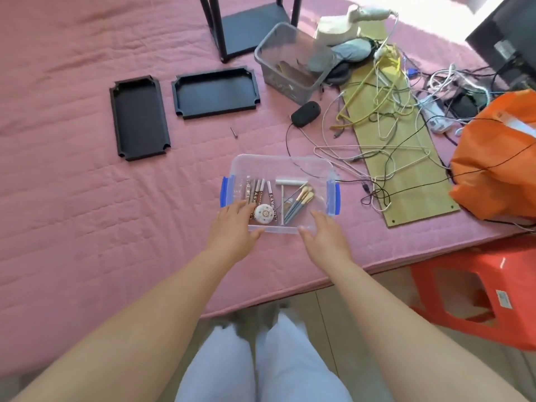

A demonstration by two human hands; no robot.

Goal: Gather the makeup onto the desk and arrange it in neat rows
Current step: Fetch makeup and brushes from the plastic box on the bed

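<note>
A clear plastic box (290, 166) with blue side latches sits on the pink bed cover. Inside lie several lip gloss tubes (259, 191), a round decorated compact (263, 212) and several makeup brushes (298, 203). My left hand (232, 230) is at the box's near left corner, fingers over the rim and thumb along the front edge. My right hand (324, 232) is at the near right corner, fingers straight over the rim and thumb at the front edge.
Two black trays (139, 117) (214, 92) lie to the far left, with a black stand (246, 27) behind. A grey bin (293, 60), a mouse (306, 113), tangled cables (385, 111) on a wooden board, an orange bag (499, 161) and an orange stool (478, 291) crowd the right.
</note>
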